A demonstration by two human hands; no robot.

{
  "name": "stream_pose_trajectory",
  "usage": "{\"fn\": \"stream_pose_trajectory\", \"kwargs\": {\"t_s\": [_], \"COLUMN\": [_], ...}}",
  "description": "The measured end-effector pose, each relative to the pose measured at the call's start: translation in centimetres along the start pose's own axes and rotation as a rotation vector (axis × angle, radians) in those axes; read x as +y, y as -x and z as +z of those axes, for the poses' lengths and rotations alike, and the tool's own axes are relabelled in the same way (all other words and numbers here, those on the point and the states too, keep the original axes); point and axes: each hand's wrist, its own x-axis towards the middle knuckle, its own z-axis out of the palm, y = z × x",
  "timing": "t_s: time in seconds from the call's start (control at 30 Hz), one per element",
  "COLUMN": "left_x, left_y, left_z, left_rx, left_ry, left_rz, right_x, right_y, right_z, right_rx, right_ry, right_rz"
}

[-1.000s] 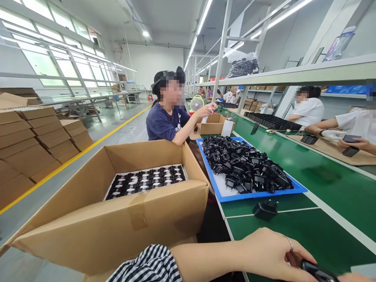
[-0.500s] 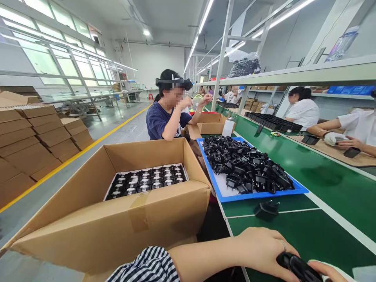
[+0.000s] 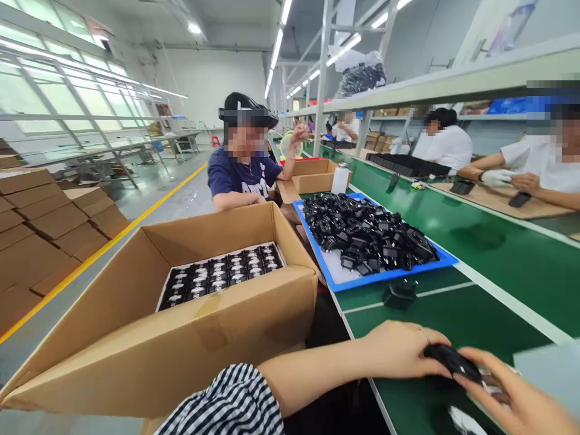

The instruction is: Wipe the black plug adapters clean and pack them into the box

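My left hand [image 3: 405,349] reaches in from the lower middle, its fingers closed on one end of a bundled black cable [image 3: 453,361]. My right hand [image 3: 521,386], at the lower right, pinches the other end between thumb and fingers. Something pale shows under the right fingers, too blurred to name. Below the hands lies another black item with a white patch [image 3: 462,418], partly cut off by the frame. A black plug-in power adapter [image 3: 400,294] rests on the green belt beyond my left hand, its pins pointing up and right.
A blue tray [image 3: 338,285] heaped with black adapters stands on the green belt [image 3: 507,248]. Left of it is an open cardboard box [image 3: 235,326] with rows of packed black items [image 3: 217,275]. A person in a dark blue shirt [image 3: 244,175] sits behind it. Co-workers sit across the belt.
The view has turned slightly right. My right hand has come further into view, and the black cable bundle is now held between both hands. The seated person has lowered one arm.
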Motion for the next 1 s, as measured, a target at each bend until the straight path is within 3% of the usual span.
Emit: {"fn": "stream_pose_trajectory", "kwargs": {"t_s": [0.13,0.4,0.6,0.87,0.93,1.0], "left_x": [0.2,-0.4,0.4,3.5,3.6,3.1], "left_y": [-0.3,-0.6,-1.4,-5.9,-6.5,-6.5], "left_z": [0.4,1.0,-0.7,-3.8,-3.8,-3.5], "left_rx": [0.039,0.028,-0.141,-0.567,-0.602,-0.554], "left_ry": [0.091,0.210,-0.002,-0.488,-0.510,-0.472], "left_rz": [-0.014,-0.096,-0.109,-0.062,-0.035,0.005], "right_x": [-2.6,-2.9,-3.3,-4.6,-4.3,-3.5], "right_y": [0.0,0.6,0.3,0.0,-0.1,-0.1], "right_z": [-1.7,-1.5,-1.5,-2.1,-2.2,-2.2], "right_rx": [-0.010,-0.058,-0.119,-0.236,-0.241,-0.199], "right_ry": [-0.053,0.063,0.240,0.431,0.433,0.455], "right_rz": [0.027,0.088,0.156,0.190,0.137,0.111]}}
